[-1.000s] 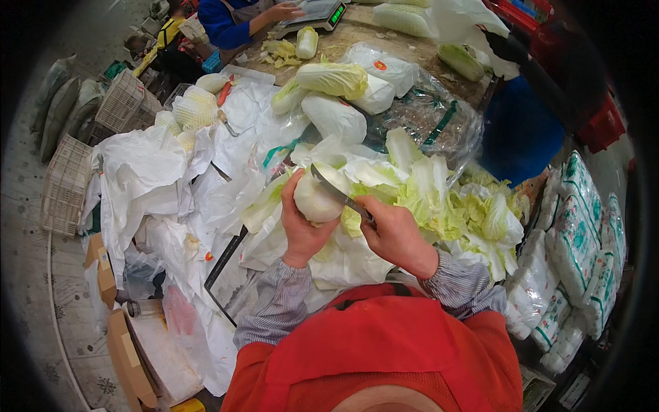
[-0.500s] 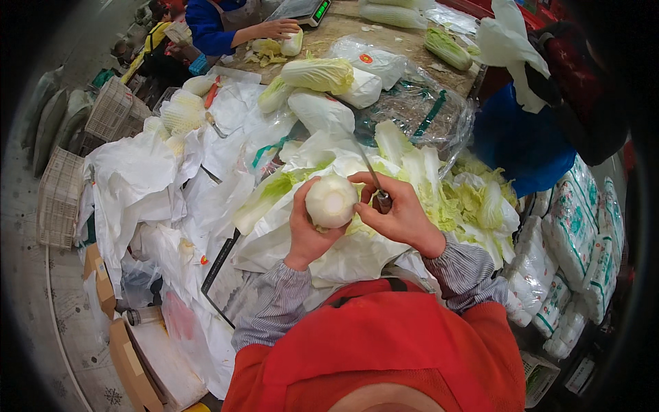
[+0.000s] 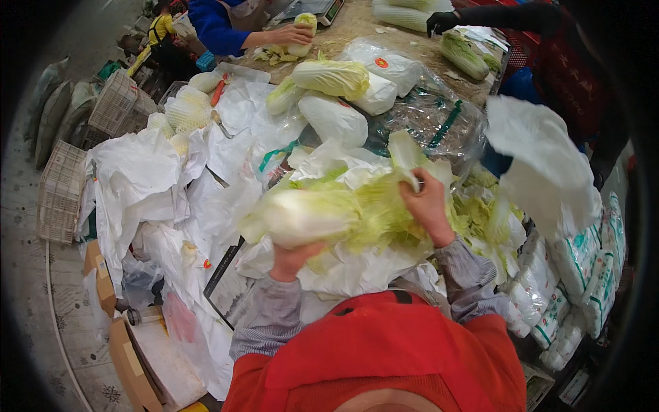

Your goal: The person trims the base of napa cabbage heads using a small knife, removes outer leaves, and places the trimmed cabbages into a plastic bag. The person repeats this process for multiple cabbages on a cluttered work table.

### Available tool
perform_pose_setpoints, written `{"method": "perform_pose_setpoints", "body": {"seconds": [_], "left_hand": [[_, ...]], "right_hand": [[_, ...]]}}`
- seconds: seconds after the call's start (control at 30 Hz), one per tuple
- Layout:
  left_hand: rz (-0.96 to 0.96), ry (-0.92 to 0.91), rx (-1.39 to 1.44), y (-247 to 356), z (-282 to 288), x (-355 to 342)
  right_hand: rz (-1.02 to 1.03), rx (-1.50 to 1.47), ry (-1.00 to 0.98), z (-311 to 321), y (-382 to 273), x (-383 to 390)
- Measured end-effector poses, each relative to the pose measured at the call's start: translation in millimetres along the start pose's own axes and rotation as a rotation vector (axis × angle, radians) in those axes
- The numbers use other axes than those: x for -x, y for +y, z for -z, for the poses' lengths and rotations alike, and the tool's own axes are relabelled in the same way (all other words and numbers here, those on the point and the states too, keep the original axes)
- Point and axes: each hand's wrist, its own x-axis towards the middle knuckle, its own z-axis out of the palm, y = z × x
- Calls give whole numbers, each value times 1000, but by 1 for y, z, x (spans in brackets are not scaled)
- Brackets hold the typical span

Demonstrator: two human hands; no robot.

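A napa cabbage [image 3: 302,214] lies on its side in front of me, its white base to the left and smeared by motion. My left hand [image 3: 295,259] holds it from beneath, the fingers partly hidden under it. Pale outer leaves [image 3: 384,206] spread from the cabbage's right side. My right hand [image 3: 427,206] is closed on a leaf [image 3: 406,152] there. I cannot make out a knife in that hand. Crumpled white paper [image 3: 343,271] and loose trimmed leaves [image 3: 484,213] lie below and to the right.
Beyond are whole cabbages [image 3: 331,78], a white-wrapped one [image 3: 334,118] and clear plastic film [image 3: 425,117]. A co-worker's hand [image 3: 292,34] holds a cabbage by a scale [image 3: 322,8]. At right another person's gloved hand [image 3: 443,22] reaches over the table; a white sheet [image 3: 542,158] hangs nearby.
The cabbage has turned from base-up to lying sideways. My right hand has moved up and right from the knife grip onto a leaf. The white sheet at right has swung lower.
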Motion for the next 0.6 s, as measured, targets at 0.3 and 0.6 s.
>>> {"method": "perform_pose_setpoints", "body": {"seconds": [0.3, 0.6], "left_hand": [[116, 359, 416, 24, 111, -184], [516, 356, 228, -17, 116, -372]], "right_hand": [[-310, -192, 12, 11, 75, 17], [-411, -291, 45, 10, 79, 13]]}}
